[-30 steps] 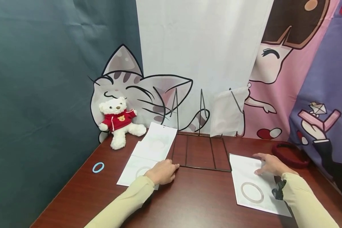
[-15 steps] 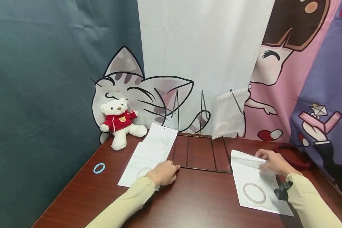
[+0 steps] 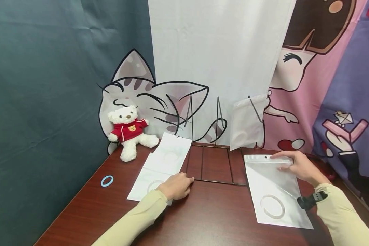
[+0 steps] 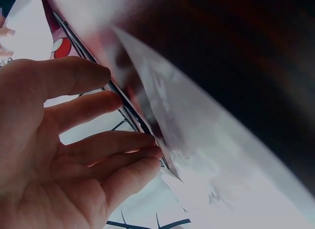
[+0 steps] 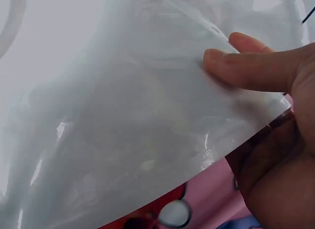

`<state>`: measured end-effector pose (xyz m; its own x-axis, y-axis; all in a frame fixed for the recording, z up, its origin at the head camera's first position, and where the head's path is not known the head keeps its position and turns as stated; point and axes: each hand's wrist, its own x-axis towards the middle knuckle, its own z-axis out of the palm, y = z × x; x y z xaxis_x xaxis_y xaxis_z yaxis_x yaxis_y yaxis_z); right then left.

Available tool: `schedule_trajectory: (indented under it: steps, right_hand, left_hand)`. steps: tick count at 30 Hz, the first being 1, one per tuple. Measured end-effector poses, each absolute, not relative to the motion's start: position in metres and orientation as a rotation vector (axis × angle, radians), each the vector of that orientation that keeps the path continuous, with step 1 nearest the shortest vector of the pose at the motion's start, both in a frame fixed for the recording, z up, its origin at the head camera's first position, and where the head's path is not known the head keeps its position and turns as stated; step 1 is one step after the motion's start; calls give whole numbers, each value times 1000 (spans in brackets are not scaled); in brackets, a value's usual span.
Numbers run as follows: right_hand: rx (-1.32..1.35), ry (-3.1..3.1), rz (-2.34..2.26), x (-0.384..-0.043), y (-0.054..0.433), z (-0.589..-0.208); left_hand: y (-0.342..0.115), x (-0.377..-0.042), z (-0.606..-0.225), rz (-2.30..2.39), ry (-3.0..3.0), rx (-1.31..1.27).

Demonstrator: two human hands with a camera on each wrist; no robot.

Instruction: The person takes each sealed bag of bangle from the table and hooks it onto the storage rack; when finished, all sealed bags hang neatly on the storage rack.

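Note:
At the right of the head view, my right hand (image 3: 304, 167) pinches the top right edge of a white, clear-fronted zip bag (image 3: 273, 181). This bag has a hang hole at its top and a pale ring (image 3: 283, 208) inside; its top edge is raised. In the right wrist view the thumb (image 5: 256, 69) lies over the clear film. My left hand (image 3: 176, 187) rests at the near left corner of the black wire rack (image 3: 218, 181), its loosely bent fingers (image 4: 133, 145) touching the wire. Partly under that hand lie overlapping white zip bags (image 3: 169, 157), showing pale rings.
Another zip bag (image 3: 246, 121) hangs on the rack's right hook. Two bare hooks stand left of it. A white teddy bear (image 3: 130, 135) in a red hoodie sits at the back left, and a light blue ring (image 3: 102, 181) lies near the table's left edge.
My right hand has taken hold of the right bag's top edge and raised it, shifting the bag slightly left and turning its top toward the camera. The left hand stays put.

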<state>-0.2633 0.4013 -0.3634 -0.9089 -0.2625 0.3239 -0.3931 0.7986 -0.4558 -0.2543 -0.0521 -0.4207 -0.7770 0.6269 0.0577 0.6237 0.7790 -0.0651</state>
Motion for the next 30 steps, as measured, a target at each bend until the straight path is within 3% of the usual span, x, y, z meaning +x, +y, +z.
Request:
schedule_trajectory:
  steps: [15,30]
  right_hand:
    - [701,-2554,923,-236,349,-302]
    - [619,-2355,994,-220,323,-247]
  left_hand:
    - [-51,-254,-420,64,-2893,-1018]
    - [-52,-255,-420,52,-2882,-1015]
